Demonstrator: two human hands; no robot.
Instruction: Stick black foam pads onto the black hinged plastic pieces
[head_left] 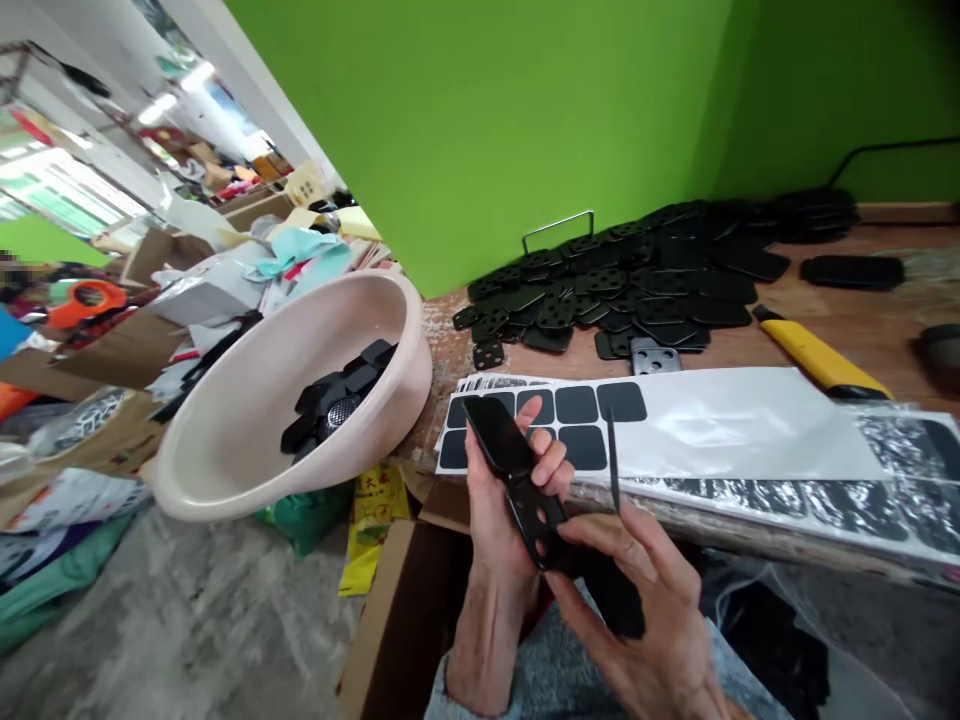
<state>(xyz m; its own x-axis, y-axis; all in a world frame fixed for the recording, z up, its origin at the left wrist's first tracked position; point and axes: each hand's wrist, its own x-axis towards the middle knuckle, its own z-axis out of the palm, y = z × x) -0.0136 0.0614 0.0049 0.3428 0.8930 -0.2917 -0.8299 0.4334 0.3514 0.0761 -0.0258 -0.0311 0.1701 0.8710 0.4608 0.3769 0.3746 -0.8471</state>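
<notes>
1. From here, the left hand (pixel 491 505) is gripping the black piece (pixel 501 436) around its middle, in front of the worktop (pixel 877 325) edge.
2. The right hand (pixel 664 600) is pinching narrowly at the holed end; a thin dark strip (pixel 613 460) is standing between its fingers, and I'm not making out what it is.
3. I'd say good handling is demanding a steady left palm, light right fingertips.
4. Behind, black plates (pixel 637 285) are lying heaped beyond a white sheet (pixel 585 448).
</notes>
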